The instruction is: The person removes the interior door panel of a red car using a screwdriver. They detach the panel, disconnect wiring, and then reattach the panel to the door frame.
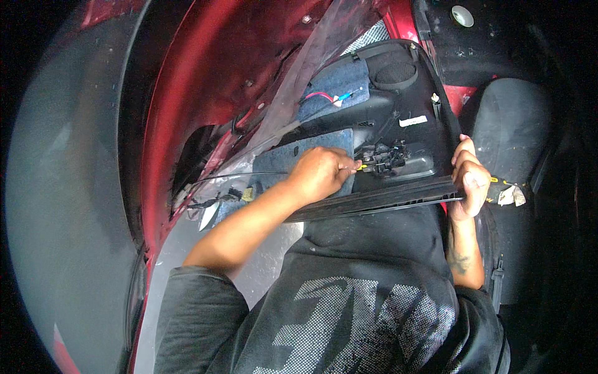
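Observation:
A black door trim panel [383,109] rests tilted in front of my body, its inner side facing up. My left hand [319,172] is closed in a pinch on a thin black cable [252,175], whose yellow end piece [361,167] shows at the fingertips. That end lies right beside the black inner door handle mechanism [389,159] on the panel. My right hand [471,179] is wrapped round the panel's right edge. Its fingers curl over the rim, and part of the grip is hidden.
A red car door [193,81] with loose clear plastic sheeting [296,75] stands to the left. Blue padding [299,149] and a connector with a pink wire [339,98] lie on the panel. A dark seat [511,118] and a yellow-handled object [498,181] are at right.

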